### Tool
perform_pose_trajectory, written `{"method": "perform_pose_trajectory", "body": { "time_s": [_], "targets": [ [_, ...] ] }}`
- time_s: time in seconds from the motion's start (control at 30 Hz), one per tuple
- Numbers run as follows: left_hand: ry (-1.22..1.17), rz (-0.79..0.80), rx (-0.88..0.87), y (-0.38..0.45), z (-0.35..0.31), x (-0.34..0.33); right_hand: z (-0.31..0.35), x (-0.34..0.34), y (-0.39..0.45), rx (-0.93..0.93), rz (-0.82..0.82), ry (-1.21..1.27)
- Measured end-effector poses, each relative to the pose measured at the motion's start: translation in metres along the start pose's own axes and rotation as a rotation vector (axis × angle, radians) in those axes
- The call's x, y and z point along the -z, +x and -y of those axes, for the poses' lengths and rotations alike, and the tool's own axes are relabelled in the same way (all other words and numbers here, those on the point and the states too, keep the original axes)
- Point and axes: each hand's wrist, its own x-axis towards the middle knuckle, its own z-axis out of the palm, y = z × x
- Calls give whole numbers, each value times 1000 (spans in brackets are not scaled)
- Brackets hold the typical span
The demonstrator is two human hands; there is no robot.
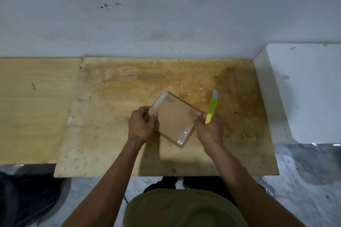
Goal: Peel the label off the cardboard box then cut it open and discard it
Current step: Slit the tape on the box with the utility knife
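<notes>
cardboard box point(174, 118): lying flat, turned diagonally, mid plywood tabletop point(110, 134)
left hand point(141, 125): gripping box's left edge, thumb on top
right hand point(209, 130): clutching green-yellow utility knife point(211, 108), touching box's right corner
knife: pointing away toward wall point(166, 14)

Both hands point(141, 125) grip the cardboard box point(174, 119); right holds cutter point(211, 108).

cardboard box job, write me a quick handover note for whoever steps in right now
Left hand: gripping the left edge of the cardboard box, thumb on top.
Right hand: holding the green utility knife, tip pointing away, while touching the box's right edge.
Box: flat on the plywood table, clear tape at its ends.
Done: no label shows on the top face.
Left: cut it open, discard it.
</notes>
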Motion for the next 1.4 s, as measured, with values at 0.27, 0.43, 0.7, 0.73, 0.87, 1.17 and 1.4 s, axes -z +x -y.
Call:
{"method": "perform_pose_trajectory", "body": {
  "time_s": [0.27,0.43,0.7,0.73,0.87,1.17,1.4],
  "targets": [
    [-155,-97,224,-55,11,-14,22,-4,26,185,137,-125],
    [-96,-62,207,-70,5,-24,6,5,28,166,156,-102],
    [72,-22,97,-65,-5,-26,-11,9,24,162,138,-21],
    [89,-19,66,-64,-7,-26,-13,9,25,164,129,-13],
    [188,34,-37,-56,-12,-26,-16,10,23,155,131,-1],
    [469,106,-312,-27,-17,-32,-13,48,2,149,53,-156],
    [561,180,-395,-20,-13,-43,-29,57,-31,214,80,-286]
  ]
}}
